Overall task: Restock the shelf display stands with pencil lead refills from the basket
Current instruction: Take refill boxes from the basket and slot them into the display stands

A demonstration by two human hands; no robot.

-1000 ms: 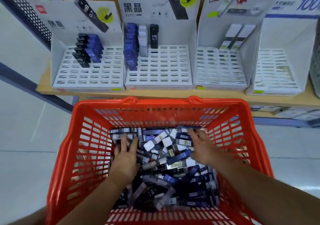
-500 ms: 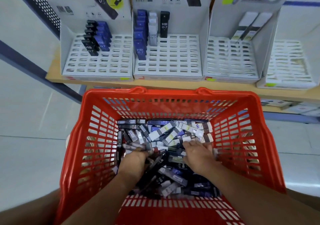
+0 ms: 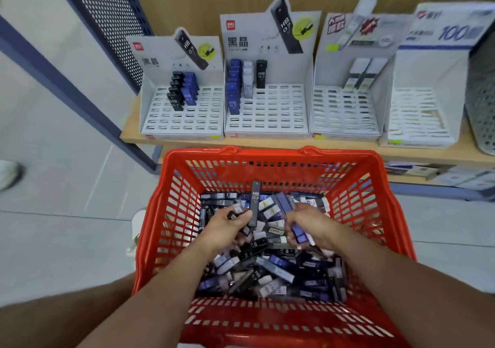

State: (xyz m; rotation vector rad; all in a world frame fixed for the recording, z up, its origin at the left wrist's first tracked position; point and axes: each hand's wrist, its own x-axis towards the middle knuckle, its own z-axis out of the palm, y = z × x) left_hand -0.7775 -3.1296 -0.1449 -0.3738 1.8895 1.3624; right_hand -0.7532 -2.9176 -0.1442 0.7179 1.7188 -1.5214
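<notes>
A red plastic basket (image 3: 359, 187) in front of me holds a heap of pencil lead refill cases (image 3: 267, 264) in black, blue and white. My left hand (image 3: 225, 225) pinches one black HB 0.7 refill (image 3: 254, 203), held upright above the heap. Over the right side of the heap, my right hand (image 3: 313, 224) grips several blue refills (image 3: 298, 233). On the wooden shelf (image 3: 267, 144) behind stand white display stands: the left stand (image 3: 184, 111), the middle stand (image 3: 267, 109), a third stand (image 3: 345, 111) and a fourth stand (image 3: 420, 114). Each has many vacant slots.
A dark perforated metal panel (image 3: 107, 20) and blue shelf frame (image 3: 67, 85) rise at the left. A grey mesh container (image 3: 482, 101) sits at the shelf's right end. Below the shelf, a lower level (image 3: 442, 176) holds flat packets. A shoe (image 3: 8, 173) shows on the floor at far left.
Both hands have lifted out of the heap. My left hand now holds up a black refill and my right hand holds blue ones. The view has tilted up toward the shelf.
</notes>
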